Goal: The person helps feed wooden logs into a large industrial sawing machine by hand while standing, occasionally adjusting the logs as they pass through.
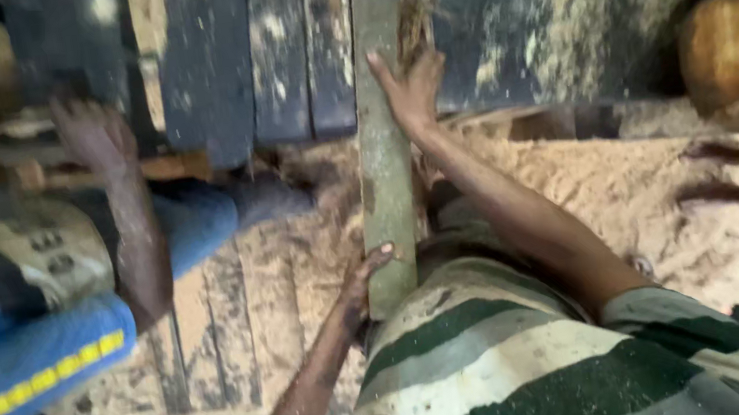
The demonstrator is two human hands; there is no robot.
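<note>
Floor: sawdust-strewn ground (679,190) beneath dark timber boards (212,65).
Near: left hand (366,281) curled around the plank (379,138) at its lower end.
Farther: right hand (410,89), fingers spread, pressing flat on the plank's upper side.
Handling: steady pressure likely keeps it straight.
Beside: co-worker's hand (95,136) resting on boards.

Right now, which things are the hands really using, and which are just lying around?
In use:
- long wooden plank
- left hand, gripping its near end
- right hand, pressed flat higher up

Lying about:
- sawdust on the floor
- dark boards
- round brown lump
- co-worker's hand, resting apart
</note>
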